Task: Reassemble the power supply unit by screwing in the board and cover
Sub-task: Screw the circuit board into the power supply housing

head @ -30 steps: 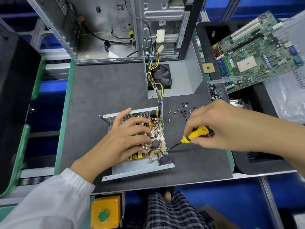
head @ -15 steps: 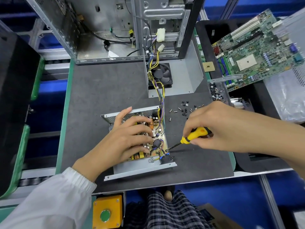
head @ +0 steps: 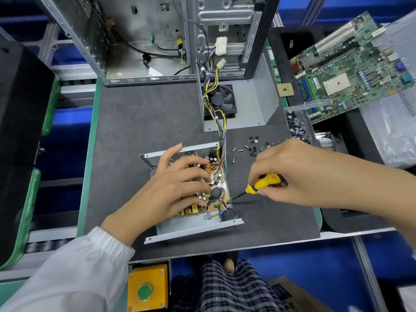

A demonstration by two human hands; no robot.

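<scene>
The open power supply case (head: 191, 228) sits at centre frame on the dark mat (head: 139, 131), its circuit board (head: 216, 197) seated inside. The left hand (head: 173, 194) lies flat on the board, fingers spread wide and pressing down. The right hand (head: 290, 174), at centre right, grips a yellow-handled screwdriver (head: 262, 183), with the tip at the board's right edge. Loose screws (head: 252, 147) are scattered on the mat just above the right hand. The fan cover (head: 238, 104) stands above the case, linked to it by a wire bundle (head: 213, 95).
</scene>
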